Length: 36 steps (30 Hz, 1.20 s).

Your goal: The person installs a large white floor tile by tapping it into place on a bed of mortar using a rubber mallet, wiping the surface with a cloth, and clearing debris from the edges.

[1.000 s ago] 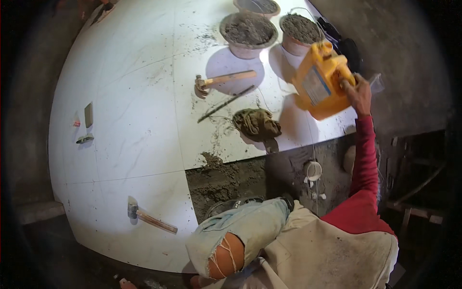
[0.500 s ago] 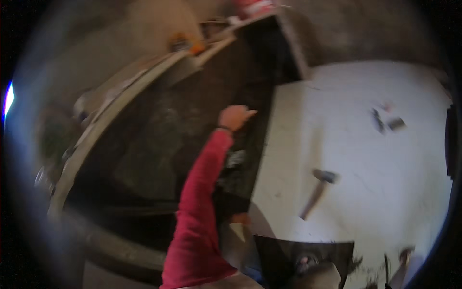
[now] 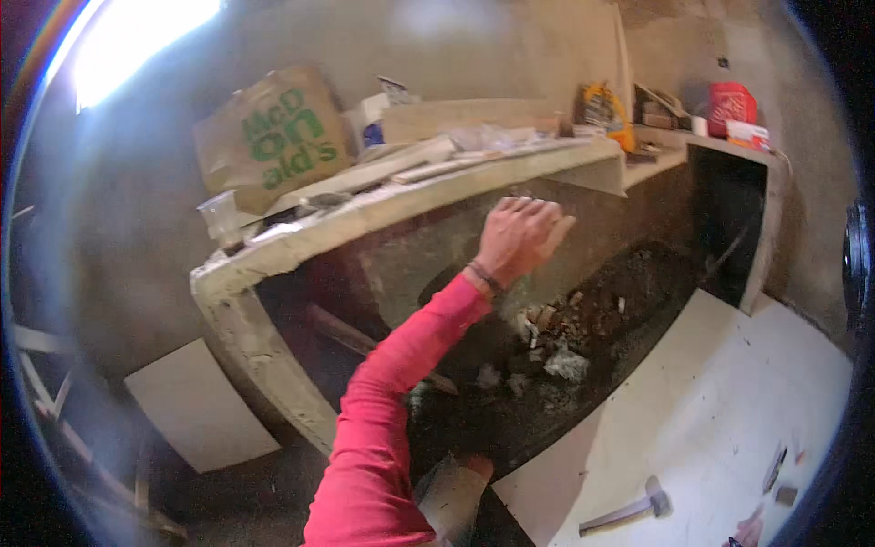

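Observation:
My left hand [image 3: 519,239], in a red sleeve with a dark band at the wrist, reaches forward in front of the concrete counter [image 3: 319,239]. Its fingers are curled, with the thumb sticking out to the right. The palm faces away, so anything inside it is hidden. Below and beyond the hand lie broken rubble [image 3: 547,321] and a crumpled pale plastic piece [image 3: 567,365] on the dark floor. At the lower right edge a skin-toned shape [image 3: 750,527] looks like part of my right hand, its fingers unclear. A hammer [image 3: 629,510] lies near it on a white board [image 3: 674,410].
On the counter stand a brown paper bag [image 3: 278,137], a clear plastic cup [image 3: 220,221], a yellow bag [image 3: 609,114] and a red bag [image 3: 731,107]. A wooden stick [image 3: 342,328] leans under the counter. Another white panel [image 3: 200,406] stands at the left.
The view has swung up and left, bringing the countertop and paper bag into sight. My left hand now appears farther right in the picture, its fingers still curled. The hammer stays on the board.

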Available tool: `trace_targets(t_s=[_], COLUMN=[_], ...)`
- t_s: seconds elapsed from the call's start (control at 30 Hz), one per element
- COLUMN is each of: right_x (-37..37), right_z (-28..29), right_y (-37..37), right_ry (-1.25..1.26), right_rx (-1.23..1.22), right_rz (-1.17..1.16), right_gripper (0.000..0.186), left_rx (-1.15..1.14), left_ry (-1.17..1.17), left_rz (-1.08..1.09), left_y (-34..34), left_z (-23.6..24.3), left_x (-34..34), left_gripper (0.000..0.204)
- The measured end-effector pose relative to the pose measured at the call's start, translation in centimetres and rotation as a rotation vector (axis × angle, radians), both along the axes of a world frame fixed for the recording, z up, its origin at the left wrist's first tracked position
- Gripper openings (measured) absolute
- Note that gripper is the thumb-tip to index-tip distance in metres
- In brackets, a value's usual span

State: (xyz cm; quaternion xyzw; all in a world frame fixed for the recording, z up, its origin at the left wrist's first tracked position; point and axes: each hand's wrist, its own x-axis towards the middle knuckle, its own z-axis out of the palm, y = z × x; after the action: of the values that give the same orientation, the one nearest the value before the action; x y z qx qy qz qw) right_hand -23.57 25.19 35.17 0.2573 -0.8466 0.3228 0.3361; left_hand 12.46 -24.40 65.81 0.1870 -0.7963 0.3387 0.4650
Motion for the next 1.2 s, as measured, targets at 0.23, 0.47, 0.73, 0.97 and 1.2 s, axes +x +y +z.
trace_targets(t_s=[0.23,0.47,0.73,0.97,1.2], right_x=[8.2,21.6,21.4,17.2,-2.1], right_z=[4.3,3.9,5.3,-2.7,-13.0], right_y=[-17.6,-20.3,-21.5,-27.2,-26.5], right_ry=[-0.727,-0.850,-1.174,-1.442,-1.182], right_rx=[-0.114,0.528,-0.082,-0.734,-0.015], right_rz=[0.748,1.196,1.341,1.108,0.562], right_gripper=[0.038,0.027,0.034,0.052,0.044], left_rx=[-0.031,0.332,0.282,1.342,1.354], left_ry=[0.127,-0.162,0.167,-0.113,-0.402], left_rz=[0.685,1.006,0.565,-0.261,-0.123], left_y=[2.4,1.2,13.0,22.5,14.0], left_z=[8.2,13.6,3.0,-27.7,-54.5], left_x=[16.7,33.6,13.4,-8.5,-17.7], left_gripper=[0.034,0.015,0.041,0.036,0.066])
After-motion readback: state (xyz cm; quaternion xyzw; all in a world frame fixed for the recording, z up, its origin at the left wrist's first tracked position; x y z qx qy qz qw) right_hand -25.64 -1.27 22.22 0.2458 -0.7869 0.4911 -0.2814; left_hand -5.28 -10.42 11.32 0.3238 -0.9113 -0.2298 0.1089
